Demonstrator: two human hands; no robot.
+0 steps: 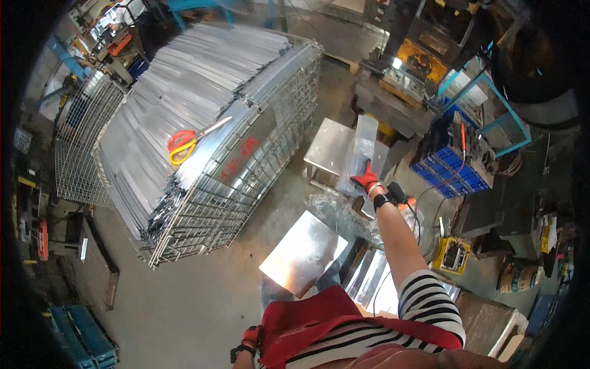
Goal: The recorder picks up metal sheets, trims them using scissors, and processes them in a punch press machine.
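My right hand, in a red glove with dark fingertips, reaches forward with its index finger and thumb apart. It rests at the near right side of a long bundle of strips in clear plastic, which lies on a low metal-topped stand. Whether the fingers press on the plastic is hard to see. My left hand, also in a red glove, hangs low beside my red apron; its fingers are mostly hidden. Scissors with red and yellow handles lie on metal strips, well away from both hands.
The strips fill a large wire cage at left. Crumpled clear film lies below the stand. Nearer me is a shiny metal sheet. Right of my arm are blue crates, a yellow basket and a machine.
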